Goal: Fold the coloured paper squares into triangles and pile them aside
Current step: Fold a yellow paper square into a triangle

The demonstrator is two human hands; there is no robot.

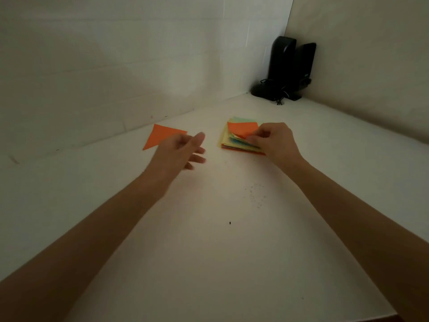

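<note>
Head: white table (220,252), walls (104,54), paper stack (241,131).

Nothing to read here: no words, labels, brands or numbers on the orange triangle (162,135), the stack of coloured squares (239,138), or the black speakers (290,66) in the corner.

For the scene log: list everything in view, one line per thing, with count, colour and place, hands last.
folded triangle: one, orange, flat on the table, left of the stack.
paper stack: one, mixed yellow, blue-green and orange, mid-table.
orange sheet: one, on top of the stack.
upright devices: two, black, far right corner, with cables.
table: one, white.
left hand: one, open, above the table beside the triangle.
right hand: one, pinches the orange sheet's near corner.
</note>
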